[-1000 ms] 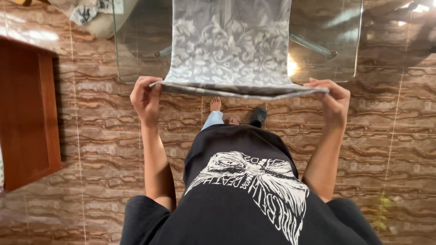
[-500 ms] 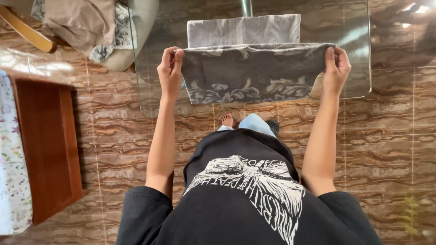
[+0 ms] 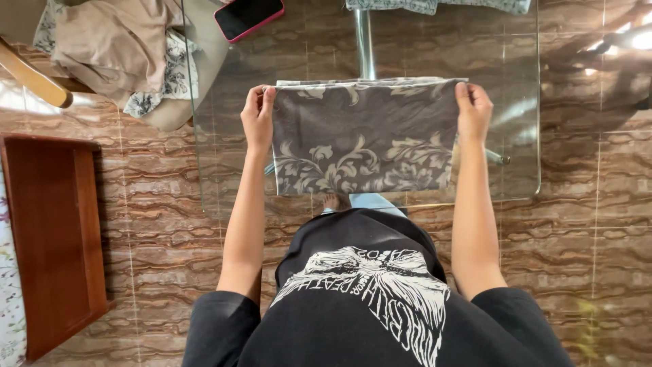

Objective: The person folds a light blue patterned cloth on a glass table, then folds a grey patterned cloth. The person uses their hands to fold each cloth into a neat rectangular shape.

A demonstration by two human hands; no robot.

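A grey cloth (image 3: pixel 367 136) with a pale leaf-and-scroll pattern lies folded into a rectangle on the glass table (image 3: pixel 523 156), and both hands are on its far corners. The left hand (image 3: pixel 258 119) is closed on the far left corner, fingers curled over the edge with the fabric pinched between them. The right hand (image 3: pixel 473 109) grips the far right corner in the same way — thumb side against the cloth, fingers wrapped over the fold. Both arms reach straight forward from the body, and the cloth is stretched flat between them; its near edge lies close to the near rim of the table.

Further back on the glass, a phone (image 3: pixel 248 16) with a pink-red case lies near the left corner, and the edge of another patterned cloth (image 3: pixel 435 5) shows at the far rim (only a strip of it is in view). Through the glass a metal table leg (image 3: pixel 365 44) is visible. Left of the table, a chair (image 3: pixel 146 64) carries a heap of beige and flowered fabric. A reddish wooden frame (image 3: pixel 47 238) stands on the brown marbled floor (image 3: pixel 591 238) — well apart from the hands.
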